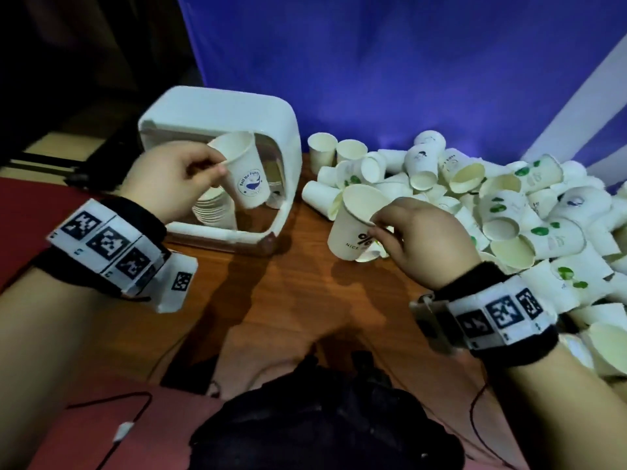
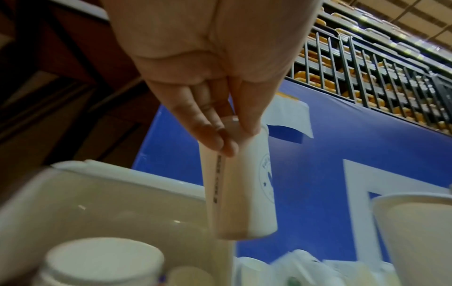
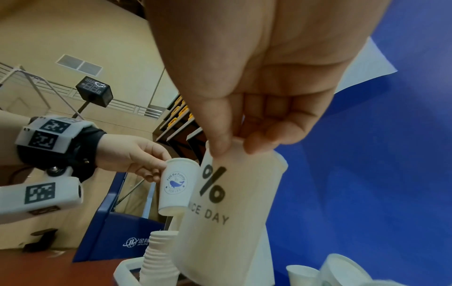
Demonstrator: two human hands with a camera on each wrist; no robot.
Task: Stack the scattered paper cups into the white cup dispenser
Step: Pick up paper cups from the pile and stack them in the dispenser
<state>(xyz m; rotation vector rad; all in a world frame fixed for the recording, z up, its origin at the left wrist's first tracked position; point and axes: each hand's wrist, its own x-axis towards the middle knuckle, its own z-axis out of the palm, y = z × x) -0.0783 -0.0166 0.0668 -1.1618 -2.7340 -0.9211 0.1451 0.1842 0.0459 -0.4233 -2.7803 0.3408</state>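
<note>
My left hand [image 1: 176, 179] pinches the rim of a white paper cup with a blue whale print [image 1: 245, 174] and holds it upright above the white cup dispenser [image 1: 220, 120], over the stack of nested cups [image 1: 213, 208] inside it. The left wrist view shows the same whale cup [image 2: 244, 185] hanging from my fingers [image 2: 210, 135]. My right hand [image 1: 420, 235] pinches the rim of a cup printed with "%" and "NICE DAY" [image 1: 356, 225], held tilted above the table right of the dispenser. That cup [image 3: 225, 212] hangs from thumb and fingers in the right wrist view.
A big pile of loose paper cups [image 1: 492, 205] covers the right side of the wooden table [image 1: 298, 293]. A blue curtain [image 1: 373, 62] hangs behind. Dark cloth and cables [image 1: 305, 418] lie at the near edge. A red surface [image 1: 40, 212] lies at the left.
</note>
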